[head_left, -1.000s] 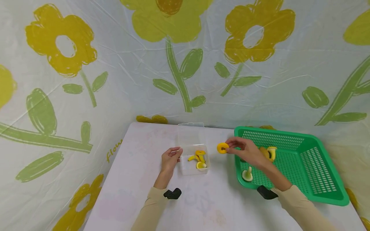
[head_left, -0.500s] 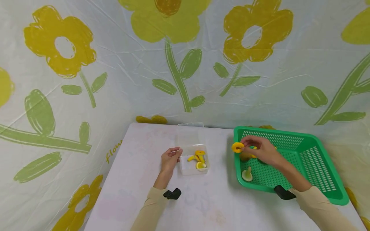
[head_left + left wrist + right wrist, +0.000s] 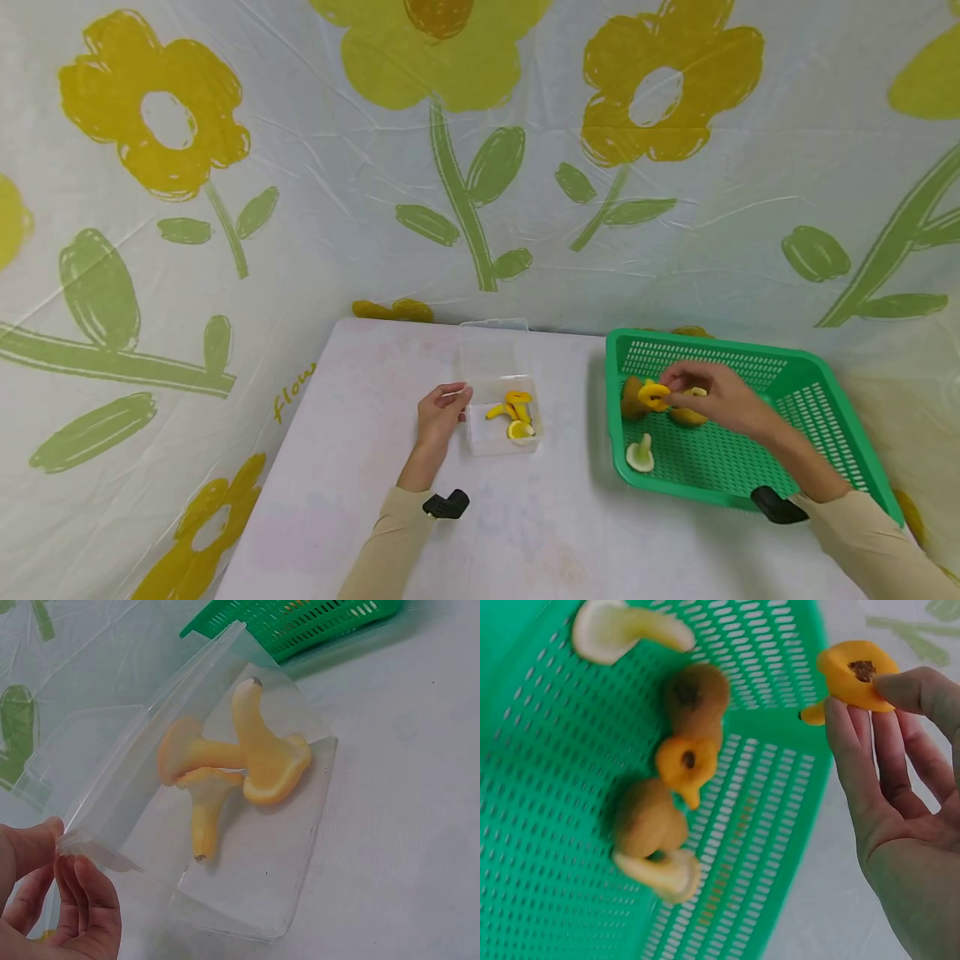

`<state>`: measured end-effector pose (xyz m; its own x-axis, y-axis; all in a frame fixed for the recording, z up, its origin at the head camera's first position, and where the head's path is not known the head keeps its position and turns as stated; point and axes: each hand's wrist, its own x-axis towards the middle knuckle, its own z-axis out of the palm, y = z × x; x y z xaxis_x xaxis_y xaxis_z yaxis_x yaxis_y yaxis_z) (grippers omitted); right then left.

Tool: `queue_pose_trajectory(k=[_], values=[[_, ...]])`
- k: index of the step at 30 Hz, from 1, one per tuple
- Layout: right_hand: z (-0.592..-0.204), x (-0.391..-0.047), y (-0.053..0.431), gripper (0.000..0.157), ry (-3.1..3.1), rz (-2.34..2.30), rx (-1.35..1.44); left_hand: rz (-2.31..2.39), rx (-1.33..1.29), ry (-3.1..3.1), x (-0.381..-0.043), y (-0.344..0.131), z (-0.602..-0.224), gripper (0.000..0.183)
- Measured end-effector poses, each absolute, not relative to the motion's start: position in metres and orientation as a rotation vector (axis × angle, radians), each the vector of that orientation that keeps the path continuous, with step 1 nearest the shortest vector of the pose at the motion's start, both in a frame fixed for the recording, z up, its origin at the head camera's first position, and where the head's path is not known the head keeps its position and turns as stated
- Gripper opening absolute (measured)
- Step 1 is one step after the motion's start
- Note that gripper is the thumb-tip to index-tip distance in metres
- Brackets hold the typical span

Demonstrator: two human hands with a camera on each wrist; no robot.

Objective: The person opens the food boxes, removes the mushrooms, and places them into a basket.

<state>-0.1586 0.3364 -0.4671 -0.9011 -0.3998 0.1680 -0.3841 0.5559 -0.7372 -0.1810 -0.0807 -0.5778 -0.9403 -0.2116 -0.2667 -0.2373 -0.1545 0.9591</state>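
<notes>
My left hand [image 3: 441, 421] pinches the left rim of a clear plastic box [image 3: 491, 448] between thumb and fingers. Inside the box lie three yellow mushrooms [image 3: 262, 757], piled together in the left wrist view. My right hand [image 3: 716, 398] is above the green basket [image 3: 750, 500] and pinches a yellow mushroom [image 3: 847, 664] with a dark centre in its cap. Its short stem points away from my thumb in the right wrist view. Below it in the basket are another yellow mushroom [image 3: 686, 765], brown rounded lumps [image 3: 641, 817] and two pale mushrooms, one [image 3: 641, 454] near the basket's left front.
The box's clear lid [image 3: 495, 346] is folded back behind it. A pale cloth [image 3: 525, 533] covers the table, with the basket to the right of the box. A flower-printed curtain [image 3: 360, 150] hangs behind and at the left.
My right hand has carried the yellow mushroom to the right, from the gap between box and basket to above the basket. My left hand stays at the box's rim.
</notes>
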Motion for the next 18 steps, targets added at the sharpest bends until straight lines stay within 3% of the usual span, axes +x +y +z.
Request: queue_pose_trajectory(k=[18], values=[[-0.503,-0.173,0.365,0.01,2.466,-1.03,-0.858,2.298,-0.544,2.03,-0.18,-0.081,-0.576,0.031]])
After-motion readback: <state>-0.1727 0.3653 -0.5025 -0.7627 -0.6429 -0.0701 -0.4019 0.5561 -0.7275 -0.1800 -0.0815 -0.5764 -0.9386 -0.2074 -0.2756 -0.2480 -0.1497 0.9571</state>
